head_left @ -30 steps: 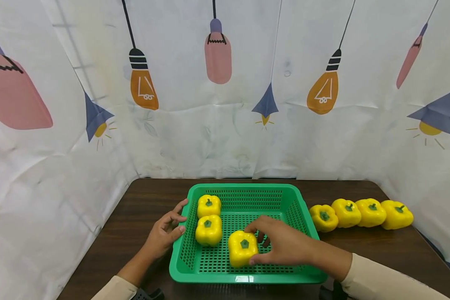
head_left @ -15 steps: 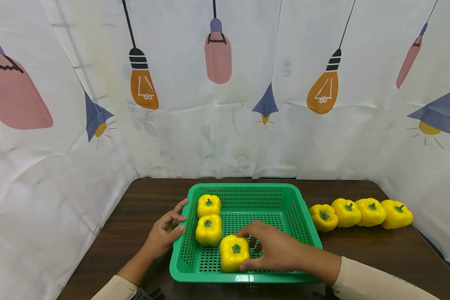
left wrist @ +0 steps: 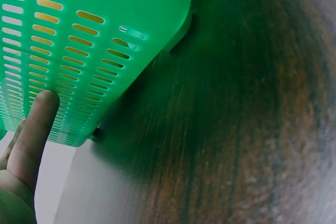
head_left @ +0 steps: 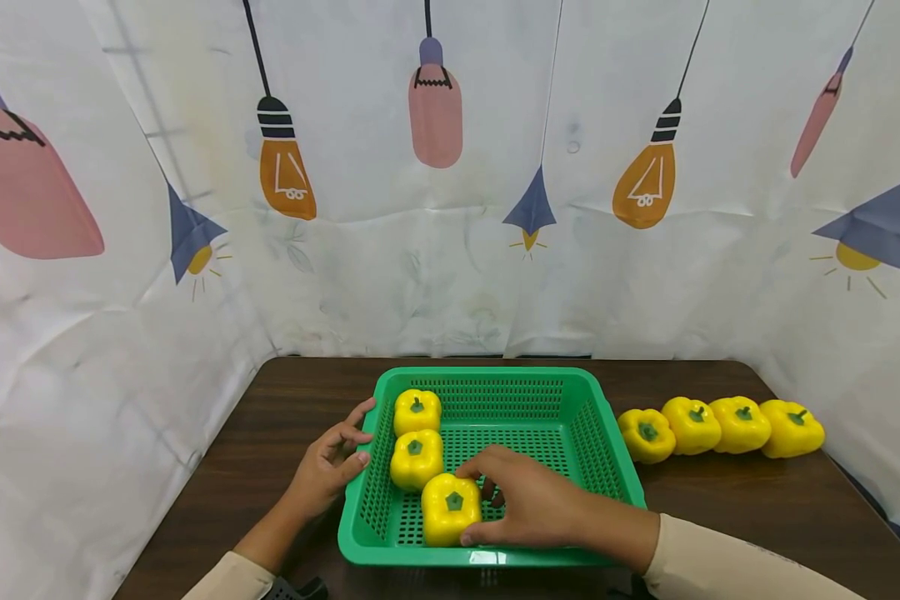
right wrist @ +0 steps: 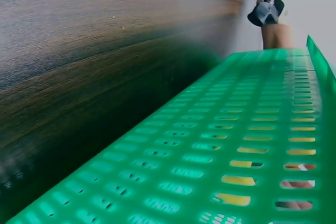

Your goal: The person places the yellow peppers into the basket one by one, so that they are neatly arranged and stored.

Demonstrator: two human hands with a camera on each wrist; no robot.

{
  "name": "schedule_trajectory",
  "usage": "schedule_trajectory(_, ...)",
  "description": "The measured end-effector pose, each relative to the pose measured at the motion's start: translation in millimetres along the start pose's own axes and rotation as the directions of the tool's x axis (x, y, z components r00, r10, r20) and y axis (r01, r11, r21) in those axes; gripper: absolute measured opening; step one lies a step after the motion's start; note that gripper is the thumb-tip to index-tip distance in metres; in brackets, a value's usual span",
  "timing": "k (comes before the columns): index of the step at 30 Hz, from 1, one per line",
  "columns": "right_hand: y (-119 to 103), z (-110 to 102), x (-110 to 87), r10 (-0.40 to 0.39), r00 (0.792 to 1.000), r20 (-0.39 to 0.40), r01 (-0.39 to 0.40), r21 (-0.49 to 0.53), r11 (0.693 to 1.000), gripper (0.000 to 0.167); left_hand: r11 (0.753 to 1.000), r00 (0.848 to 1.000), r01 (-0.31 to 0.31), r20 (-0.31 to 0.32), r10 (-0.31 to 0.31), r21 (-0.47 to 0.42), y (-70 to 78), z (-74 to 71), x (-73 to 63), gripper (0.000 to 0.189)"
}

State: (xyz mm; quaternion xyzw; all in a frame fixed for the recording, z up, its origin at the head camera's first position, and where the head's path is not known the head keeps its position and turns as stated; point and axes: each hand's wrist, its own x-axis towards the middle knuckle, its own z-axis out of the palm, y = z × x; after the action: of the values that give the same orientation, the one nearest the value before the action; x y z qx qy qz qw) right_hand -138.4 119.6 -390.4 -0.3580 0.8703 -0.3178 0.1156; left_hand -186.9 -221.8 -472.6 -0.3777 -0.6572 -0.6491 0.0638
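My right hand (head_left: pixel 528 500) pinches a yellow bell pepper (head_left: pixel 442 510) between thumb and fingers, low in the front left of a green plastic basket (head_left: pixel 487 372). Two more yellow peppers sit along the basket's left wall, a rear one (head_left: pixel 417 412) and a middle one (head_left: pixel 417 460) just behind the held pepper. At the basket's left rim, my left hand (head_left: pixel 326 468) rests its fingers against the side. The left wrist view shows one straight finger (left wrist: pixel 37 135) by the slotted outer wall. The right wrist view has yellow behind the slots, with the right hand mostly hidden.
To the right of the basket, several yellow bell peppers (head_left: pixel 742 425) lie in a row on the dark wooden table (head_left: pixel 757 517). A white curtain (head_left: pixel 450 275) printed with lamps hangs behind and around the table.
My right hand has moved left and slightly toward the front with the pepper, bringing it near the middle pepper. The left hand and basket have stayed in place.
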Motion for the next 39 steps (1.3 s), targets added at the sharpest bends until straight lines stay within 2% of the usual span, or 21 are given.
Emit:
schedule_trajectory(17, -12.6, 9.5, 16.4, 0.006, 1.0, -0.006, -0.006, -0.02, 1.0, 0.064, 1.0, 1.0, 0.003, 0.008, -0.003, -0.011, -1.1, -0.8, -0.8, 0.024)
schedule_trajectory(27, -19.1, 13.6, 24.9, 0.0, 1.0, -0.002, 0.0, -0.044, 0.999, 0.065, 0.998, 0.997, 0.07, -0.014, -0.07, -0.008, -2.8, -2.4, -2.5, 0.02)
schedule_trajectory(39, -23.1, 19.1, 34.1, -0.005, 1.0, 0.006, 0.006, -0.052, 0.999, 0.064, 0.996, 0.995, 0.092, -0.026, -0.092, 0.004, -2.5, -2.6, -3.4, 0.019)
